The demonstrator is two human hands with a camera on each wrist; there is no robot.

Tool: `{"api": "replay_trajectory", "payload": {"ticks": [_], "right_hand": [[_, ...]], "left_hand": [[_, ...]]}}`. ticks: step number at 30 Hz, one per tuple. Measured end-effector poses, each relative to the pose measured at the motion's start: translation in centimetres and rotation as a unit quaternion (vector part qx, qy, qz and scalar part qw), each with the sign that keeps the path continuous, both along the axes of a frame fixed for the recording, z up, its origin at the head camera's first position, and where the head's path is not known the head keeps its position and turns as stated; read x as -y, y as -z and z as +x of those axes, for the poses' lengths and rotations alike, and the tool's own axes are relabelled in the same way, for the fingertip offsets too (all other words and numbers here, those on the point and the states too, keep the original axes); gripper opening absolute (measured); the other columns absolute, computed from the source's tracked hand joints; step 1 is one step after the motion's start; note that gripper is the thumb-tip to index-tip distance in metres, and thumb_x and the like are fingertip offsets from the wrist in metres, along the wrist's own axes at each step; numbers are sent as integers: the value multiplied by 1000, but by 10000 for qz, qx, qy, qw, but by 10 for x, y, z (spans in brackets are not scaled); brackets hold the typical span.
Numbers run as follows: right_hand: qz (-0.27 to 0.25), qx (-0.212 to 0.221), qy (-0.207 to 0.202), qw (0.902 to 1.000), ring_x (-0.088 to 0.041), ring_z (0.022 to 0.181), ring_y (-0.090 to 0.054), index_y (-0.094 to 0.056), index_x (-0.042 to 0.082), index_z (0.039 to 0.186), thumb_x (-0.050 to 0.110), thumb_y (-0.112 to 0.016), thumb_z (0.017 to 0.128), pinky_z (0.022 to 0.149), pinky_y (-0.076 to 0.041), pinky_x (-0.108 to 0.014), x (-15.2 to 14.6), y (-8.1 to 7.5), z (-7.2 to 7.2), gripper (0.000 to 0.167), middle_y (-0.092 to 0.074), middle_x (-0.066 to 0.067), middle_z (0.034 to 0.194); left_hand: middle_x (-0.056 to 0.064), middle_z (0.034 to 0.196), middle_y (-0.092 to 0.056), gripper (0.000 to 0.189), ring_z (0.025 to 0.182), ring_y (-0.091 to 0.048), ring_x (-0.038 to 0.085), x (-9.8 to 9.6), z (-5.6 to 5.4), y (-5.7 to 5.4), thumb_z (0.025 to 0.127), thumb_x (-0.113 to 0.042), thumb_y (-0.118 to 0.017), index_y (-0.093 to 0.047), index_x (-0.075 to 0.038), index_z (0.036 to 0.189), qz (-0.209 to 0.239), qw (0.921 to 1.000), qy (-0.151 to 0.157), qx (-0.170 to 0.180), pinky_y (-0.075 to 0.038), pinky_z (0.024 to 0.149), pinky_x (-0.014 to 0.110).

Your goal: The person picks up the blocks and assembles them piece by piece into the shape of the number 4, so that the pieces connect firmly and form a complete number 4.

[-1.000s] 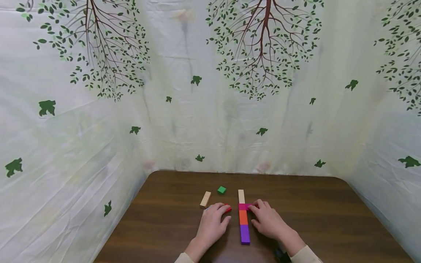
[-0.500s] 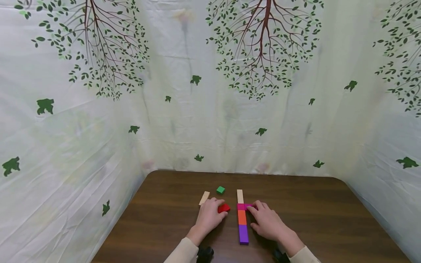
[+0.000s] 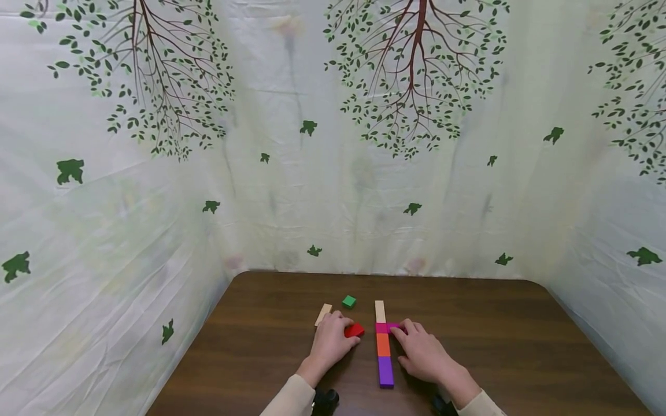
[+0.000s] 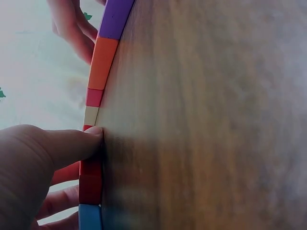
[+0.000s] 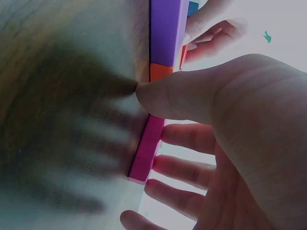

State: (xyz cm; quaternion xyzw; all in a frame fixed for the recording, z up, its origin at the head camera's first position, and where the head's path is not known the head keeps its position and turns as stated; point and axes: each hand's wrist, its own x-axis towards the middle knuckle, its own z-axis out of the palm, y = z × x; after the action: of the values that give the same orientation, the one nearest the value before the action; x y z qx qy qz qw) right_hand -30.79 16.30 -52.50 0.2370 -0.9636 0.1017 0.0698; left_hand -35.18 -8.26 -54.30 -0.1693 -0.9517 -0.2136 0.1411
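My left hand pinches a red block on the table, thumb on the near side and fingers behind. A blue block lies against the red one's end in the left wrist view; the hand hides it from the head view. To the right, a straight row has a plain wood block, a pink block, an orange block and a purple block. A magenta block juts rightward from the pink one. Extended fingers of my right hand touch its far side; the thumb stays apart from it.
A second plain wood block and a green block lie beyond my left hand. The brown table ends at a pale cloth backdrop with printed trees and leaves.
My left hand has shifted slightly left and away, uncovering more of the red block. It now covers the blue edge seen earlier. The right hand stays at the magenta block.
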Motion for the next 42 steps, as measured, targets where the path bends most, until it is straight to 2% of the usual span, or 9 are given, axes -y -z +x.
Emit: {"api": "replay_trajectory", "payload": {"ticks": [17, 21, 27, 35, 42], "right_hand": [[70, -45, -26, 10000, -36, 118, -53, -61, 7, 135, 23, -80, 82, 76, -53, -56, 0, -7, 3, 58, -54, -13, 122], [102, 47, 20, 9999, -36, 120, -52, -61, 8, 136, 24, -80, 83, 78, -53, -56, 0, -7, 3, 59, -53, -12, 123], [96, 41, 5, 9999, -37, 120, -52, -61, 7, 136, 24, -80, 83, 78, -52, -57, -1, -4, 2, 59, -53, -13, 124], [83, 65, 4, 9999, -38, 120, -51, -60, 6, 136, 24, -80, 83, 78, -52, -58, 0, -1, 1, 60, -52, -14, 124], [49, 148, -6, 9999, -37, 121, -51, -59, 6, 137, 25, -80, 83, 78, -52, -58, 1, 0, 1, 61, -52, -13, 124]], "left_hand": [[-1, 87, -58, 31, 83, -48, 17, -2, -2, -3, 79, -29, -86, -78, -14, 106, 116, 9996, -150, 198, -40, 68, 33], [-1, 89, -57, 32, 81, -48, 16, -1, -5, -5, 81, -27, -85, -78, -13, 109, 248, 9993, -74, 274, -41, 68, 32], [0, 91, -58, 32, 82, -50, 16, -2, -6, -10, 82, -24, -85, -77, -14, 111, 326, 9992, 67, 208, -44, 70, 33], [0, 96, -57, 32, 85, -50, 17, -10, -4, -17, 83, -23, -84, -76, -16, 113, 202, 9992, 93, 318, -44, 72, 34], [1, 100, -60, 29, 88, -54, 20, -18, -2, -16, 84, -23, -82, -77, -18, 113, 28, 9995, 210, 223, -45, 73, 35]]}}
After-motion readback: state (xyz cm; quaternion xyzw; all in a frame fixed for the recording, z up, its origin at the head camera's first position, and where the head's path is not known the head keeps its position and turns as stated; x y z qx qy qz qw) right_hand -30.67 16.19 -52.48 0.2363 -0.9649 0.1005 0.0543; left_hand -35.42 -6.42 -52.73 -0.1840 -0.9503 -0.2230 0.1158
